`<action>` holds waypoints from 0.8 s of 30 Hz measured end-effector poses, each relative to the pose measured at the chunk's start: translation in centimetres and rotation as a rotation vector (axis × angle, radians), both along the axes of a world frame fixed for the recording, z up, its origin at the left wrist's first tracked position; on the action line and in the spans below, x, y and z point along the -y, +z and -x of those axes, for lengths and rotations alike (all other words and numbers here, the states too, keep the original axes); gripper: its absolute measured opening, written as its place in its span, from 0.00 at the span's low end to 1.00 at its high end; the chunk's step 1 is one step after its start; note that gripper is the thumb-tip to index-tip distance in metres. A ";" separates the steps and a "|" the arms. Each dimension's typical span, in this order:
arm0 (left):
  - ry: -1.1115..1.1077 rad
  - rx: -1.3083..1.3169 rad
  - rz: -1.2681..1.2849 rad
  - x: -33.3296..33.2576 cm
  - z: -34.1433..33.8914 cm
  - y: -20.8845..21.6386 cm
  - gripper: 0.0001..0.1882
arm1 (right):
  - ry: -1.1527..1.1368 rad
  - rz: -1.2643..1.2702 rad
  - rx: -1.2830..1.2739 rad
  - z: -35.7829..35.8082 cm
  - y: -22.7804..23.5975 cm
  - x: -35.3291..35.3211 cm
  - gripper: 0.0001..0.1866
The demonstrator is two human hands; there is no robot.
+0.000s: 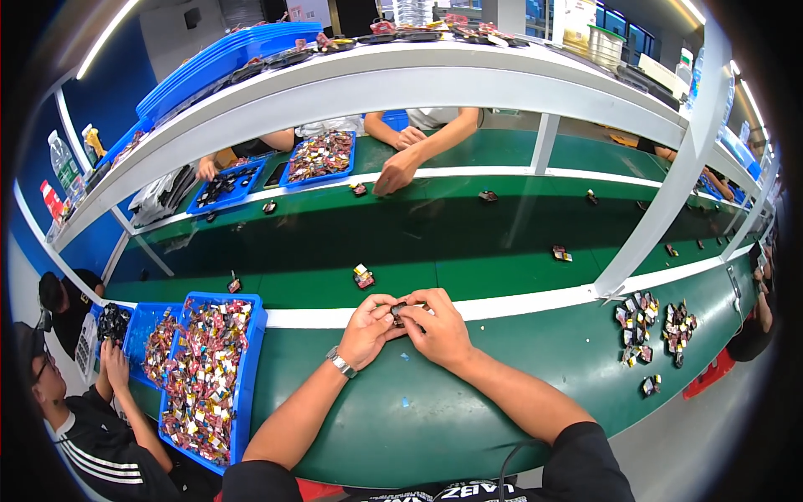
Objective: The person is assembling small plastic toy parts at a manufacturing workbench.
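Over the green worktop, close to the white rail, my left hand (pixel 368 331) and my right hand (pixel 438 328) meet with fingertips pinched. Between them is a small black part (pixel 399 315), gripped by both; my fingers cover most of it, so its exact kind does not show. A watch with a metal band is on my left wrist. Just past the rail, a small black part with red and white pieces (pixel 363 276) lies on the green conveyor belt (pixel 318 238). Tiny blue scraps (pixel 405 402) lie on the worktop (pixel 335 435) below my hands.
Left of me stands a blue tray (pixel 254 368) heaped with small red, white and yellow parts. Two clusters of black-and-red assemblies (pixel 637 322) lie at the right. A white shelf frame (pixel 661 192) spans above the belt. Co-workers' hands (pixel 397 171) work opposite; another person sits at left.
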State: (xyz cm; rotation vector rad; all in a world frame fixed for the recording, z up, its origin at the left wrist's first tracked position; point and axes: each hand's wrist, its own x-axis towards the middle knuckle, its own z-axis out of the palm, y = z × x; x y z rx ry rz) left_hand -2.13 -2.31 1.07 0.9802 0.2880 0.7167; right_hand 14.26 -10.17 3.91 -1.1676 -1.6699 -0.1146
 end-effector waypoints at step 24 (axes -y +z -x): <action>-0.001 -0.071 0.003 0.0 0.0 -0.2 0.11 | -0.107 -0.009 0.183 0.7 -0.2 0.1 0.11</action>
